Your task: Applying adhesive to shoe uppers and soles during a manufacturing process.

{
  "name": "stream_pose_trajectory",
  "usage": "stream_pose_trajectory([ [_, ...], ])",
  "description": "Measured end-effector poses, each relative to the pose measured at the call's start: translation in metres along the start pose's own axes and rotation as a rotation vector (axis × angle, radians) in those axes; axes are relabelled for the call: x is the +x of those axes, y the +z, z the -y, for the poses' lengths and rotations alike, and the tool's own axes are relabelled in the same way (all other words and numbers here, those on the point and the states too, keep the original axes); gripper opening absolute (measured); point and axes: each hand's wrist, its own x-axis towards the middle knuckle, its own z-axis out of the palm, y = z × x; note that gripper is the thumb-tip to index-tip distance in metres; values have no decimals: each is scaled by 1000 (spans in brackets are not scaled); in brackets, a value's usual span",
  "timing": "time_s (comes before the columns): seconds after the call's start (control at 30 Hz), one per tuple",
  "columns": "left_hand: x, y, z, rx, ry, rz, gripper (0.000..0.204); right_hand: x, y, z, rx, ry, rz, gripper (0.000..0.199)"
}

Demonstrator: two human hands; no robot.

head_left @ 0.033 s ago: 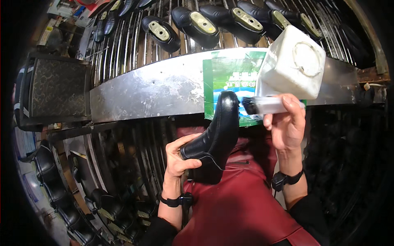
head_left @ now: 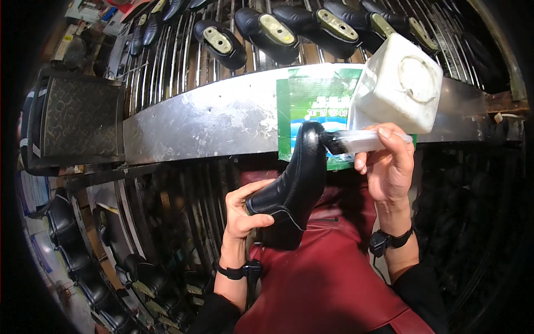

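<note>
My left hand (head_left: 243, 214) grips a black leather shoe upper (head_left: 300, 178) by its ankle end, thumb on the near side. The shoe is tilted up, with its toe pointing away from me. Between the fingers and thumb of my right hand (head_left: 389, 158) is a brush (head_left: 359, 141) with a pale, translucent handle. Its dark bristles touch the right side of the shoe's toe. The shoe's underside and most of its opening are hidden.
A white plastic container (head_left: 403, 83) stands on a green printed sheet (head_left: 286, 119) on the metal ledge (head_left: 194, 119). Several black shoes on lasts (head_left: 219, 44) lie across metal rollers beyond. More shoes (head_left: 69, 239) fill racks at lower left. A dark patterned panel (head_left: 83, 118) stands at left.
The brush has shifted slightly left and its bristles have met the shoe's toe; a small gap showed before. My left hand and the shoe have barely moved.
</note>
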Motion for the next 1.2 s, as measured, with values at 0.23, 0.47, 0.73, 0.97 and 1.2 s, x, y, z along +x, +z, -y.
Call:
stream_pose_trajectory([
  [0.23,6,-8,7,-250,-29,42,85,-48,18,-1,-352,-200,173,16],
  [0.47,11,-20,20,-332,20,76,71,-100,29,-19,-619,-341,412,13],
  [0.73,16,-12,4,-360,89,23,50,-101,47,3,-688,-378,575,15],
  [0.97,17,-2,-10,-474,45,-38,44,-99,64,19,-904,-441,686,18],
  [1.2,16,12,-12,-851,-33,-65,42,-80,85,43,-938,-528,785,27],
])
